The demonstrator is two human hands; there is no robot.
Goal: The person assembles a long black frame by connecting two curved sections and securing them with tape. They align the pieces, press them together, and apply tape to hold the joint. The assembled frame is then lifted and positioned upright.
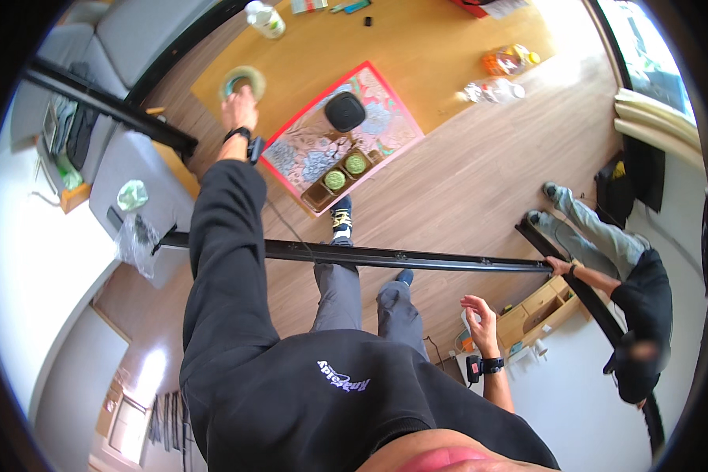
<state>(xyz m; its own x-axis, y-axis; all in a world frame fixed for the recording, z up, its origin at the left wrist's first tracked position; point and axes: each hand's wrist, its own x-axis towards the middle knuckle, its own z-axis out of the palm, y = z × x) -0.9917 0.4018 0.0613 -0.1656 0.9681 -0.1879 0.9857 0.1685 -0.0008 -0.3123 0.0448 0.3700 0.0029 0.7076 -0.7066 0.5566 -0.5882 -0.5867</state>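
Observation:
My left arm stretches forward to the wooden table. There my left hand [241, 108] has its fingers closed over the near side of a roll of pale tape [253, 78]; the fingertips are partly hidden. Right of it lies a pink-edged floral box [299, 149], with a black lidded container [344, 112] on top. A brown tray [316, 194] holding two round green cakes [335, 180] sits at the box's near edge. Low on the right, my right hand [480, 321] hovers with fingers loosely bent and apart, holding nothing.
A black metal bar [401, 258] crosses in front of my waist. At right, another person [641, 291] has a hand on its end. Bottles, one of orange liquid [507, 60] and one white [266, 20], are on the table. A grey sofa [145, 165] stands left.

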